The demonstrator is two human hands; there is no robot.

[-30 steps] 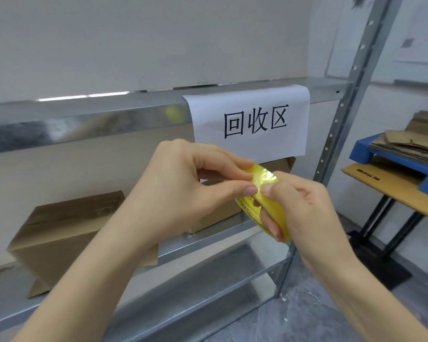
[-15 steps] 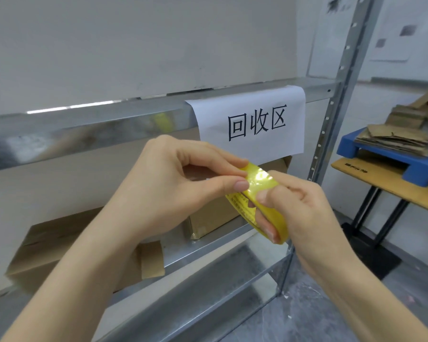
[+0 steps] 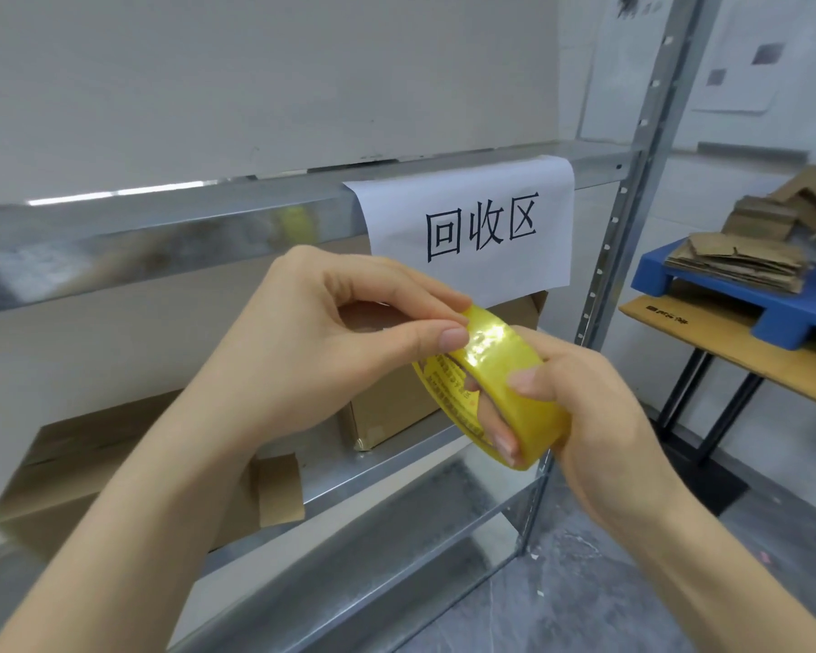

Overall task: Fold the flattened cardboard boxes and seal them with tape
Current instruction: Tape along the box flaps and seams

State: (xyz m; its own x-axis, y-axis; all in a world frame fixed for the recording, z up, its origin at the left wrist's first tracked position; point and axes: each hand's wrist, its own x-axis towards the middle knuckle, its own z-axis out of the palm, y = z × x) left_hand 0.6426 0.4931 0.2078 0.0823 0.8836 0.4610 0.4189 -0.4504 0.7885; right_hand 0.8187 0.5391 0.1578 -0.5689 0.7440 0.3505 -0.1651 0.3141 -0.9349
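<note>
Holding the tape (image 3: 491, 351) up in front of a metal shelf (image 3: 396, 468), both grips are closed on it. The right grip (image 3: 599, 417) has its fingers (image 3: 500, 431) threaded through the roll's core and its thumb pressed on the glossy yellow outer face, so the roll sits tilted, its top leaning left. The left grip (image 3: 312, 351) pinches the roll's upper edge between thumb and forefinger, the other fingers curled above. Whether a loose end of tape is lifted cannot be told.

Behind the arms, a box (image 3: 67, 464) rests on the shelf at the left with one flap hanging at its near side. A second box (image 3: 387, 407) stands further right, partly hidden by the roll. A white sign (image 3: 481, 228) with black characters hangs from the shelf above, near the post (image 3: 632, 228).

Well apart at the right, flat cardboard (image 3: 736, 261) is stacked on a blue pallet (image 3: 773, 308), which lies on a brown surface (image 3: 750, 355) with dark legs. Grey floor (image 3: 585, 582) shows below.
</note>
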